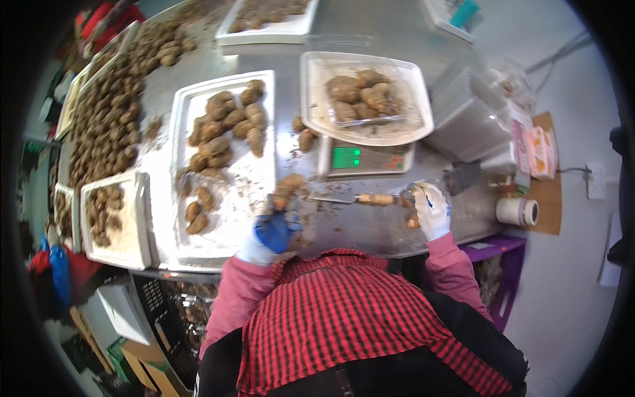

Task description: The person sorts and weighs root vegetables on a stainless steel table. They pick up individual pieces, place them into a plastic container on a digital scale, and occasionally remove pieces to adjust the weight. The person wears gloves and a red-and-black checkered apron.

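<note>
1. Lower left of centre, the left hand, in a blue-and-white glove, is blurred; its curled fingers grip the lower end of a rough brown tuber.
2. Right of centre, the white-gloved right hand is half curled beside small brown pieces; whether it grips any, I cannot tell.
3. Between them, a wooden-handled knife lies on the smooth metal worktop.
4. Above it, a scale bears a white plastic tub.
5. Left of centre: a foam tray of knobbly tubers.
6. Upper right: stacked clear containers.
</note>
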A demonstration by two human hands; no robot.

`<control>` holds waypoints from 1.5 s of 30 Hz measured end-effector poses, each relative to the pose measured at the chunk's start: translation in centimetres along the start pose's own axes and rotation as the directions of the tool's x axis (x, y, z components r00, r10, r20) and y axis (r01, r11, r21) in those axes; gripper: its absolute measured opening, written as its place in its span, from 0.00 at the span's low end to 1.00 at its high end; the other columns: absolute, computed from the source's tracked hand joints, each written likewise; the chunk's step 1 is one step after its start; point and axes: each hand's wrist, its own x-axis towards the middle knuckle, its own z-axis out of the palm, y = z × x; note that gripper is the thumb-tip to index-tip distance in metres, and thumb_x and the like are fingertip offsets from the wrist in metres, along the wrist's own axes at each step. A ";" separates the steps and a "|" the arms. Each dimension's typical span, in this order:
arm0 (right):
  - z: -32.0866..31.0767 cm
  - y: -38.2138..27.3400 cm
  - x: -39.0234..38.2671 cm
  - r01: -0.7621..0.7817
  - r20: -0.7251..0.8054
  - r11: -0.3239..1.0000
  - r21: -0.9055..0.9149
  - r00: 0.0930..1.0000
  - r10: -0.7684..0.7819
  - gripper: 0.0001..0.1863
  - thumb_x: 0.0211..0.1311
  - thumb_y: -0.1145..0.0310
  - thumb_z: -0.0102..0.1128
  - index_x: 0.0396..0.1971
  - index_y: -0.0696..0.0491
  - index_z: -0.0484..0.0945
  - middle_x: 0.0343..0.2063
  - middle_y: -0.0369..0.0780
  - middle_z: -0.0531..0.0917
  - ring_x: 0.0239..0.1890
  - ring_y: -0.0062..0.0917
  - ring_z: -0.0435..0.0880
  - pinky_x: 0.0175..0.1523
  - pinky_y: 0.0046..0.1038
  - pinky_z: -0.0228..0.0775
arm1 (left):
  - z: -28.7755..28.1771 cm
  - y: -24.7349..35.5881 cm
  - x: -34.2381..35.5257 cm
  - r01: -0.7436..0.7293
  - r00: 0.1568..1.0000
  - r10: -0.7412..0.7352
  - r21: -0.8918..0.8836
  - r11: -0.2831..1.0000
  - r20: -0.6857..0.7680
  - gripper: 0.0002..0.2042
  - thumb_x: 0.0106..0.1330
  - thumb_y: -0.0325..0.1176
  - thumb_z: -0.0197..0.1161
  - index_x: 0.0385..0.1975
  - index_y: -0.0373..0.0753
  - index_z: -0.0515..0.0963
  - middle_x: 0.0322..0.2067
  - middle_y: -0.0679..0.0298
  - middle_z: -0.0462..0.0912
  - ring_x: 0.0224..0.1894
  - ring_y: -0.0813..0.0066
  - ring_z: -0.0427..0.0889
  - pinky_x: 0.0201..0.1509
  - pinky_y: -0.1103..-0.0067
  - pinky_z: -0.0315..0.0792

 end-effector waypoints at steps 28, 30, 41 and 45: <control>15.5 -15.9 1.5 -0.004 0.275 0.798 0.602 0.940 -0.203 0.11 0.67 0.66 0.53 0.37 0.59 0.78 0.24 0.42 0.83 0.25 0.36 0.82 0.34 0.32 0.76 | 2.6 -3.0 -3.6 0.030 0.985 -0.021 0.052 0.998 -0.171 0.16 0.70 0.52 0.55 0.37 0.45 0.70 0.28 0.65 0.71 0.27 0.71 0.70 0.34 0.75 0.66; 15.3 -15.6 3.1 -0.384 0.383 0.345 0.856 0.921 0.076 0.11 0.70 0.67 0.50 0.36 0.59 0.77 0.23 0.41 0.82 0.23 0.30 0.81 0.30 0.29 0.75 | 2.4 -2.9 -3.6 0.048 0.985 -0.051 -0.024 0.999 -0.165 0.14 0.71 0.49 0.56 0.38 0.45 0.69 0.30 0.65 0.71 0.27 0.71 0.70 0.33 0.75 0.66; 11.1 -13.0 0.0 0.054 0.482 0.714 0.698 0.702 -0.525 0.20 0.70 0.66 0.55 0.58 0.57 0.72 0.38 0.37 0.83 0.35 0.18 0.78 0.42 0.20 0.72 | 3.1 -3.4 -3.0 -0.208 0.856 0.507 0.829 0.519 -0.103 0.19 0.71 0.31 0.54 0.59 0.32 0.68 0.34 0.60 0.80 0.34 0.77 0.78 0.40 0.81 0.74; 11.3 -13.9 -1.4 0.280 0.420 0.827 0.488 0.756 -0.503 0.20 0.69 0.60 0.60 0.53 0.58 0.76 0.40 0.45 0.84 0.42 0.27 0.85 0.46 0.27 0.76 | 4.0 -3.0 -2.7 -0.245 0.776 0.631 0.909 0.337 -0.025 0.16 0.72 0.33 0.56 0.55 0.31 0.73 0.34 0.66 0.79 0.32 0.83 0.75 0.38 0.83 0.72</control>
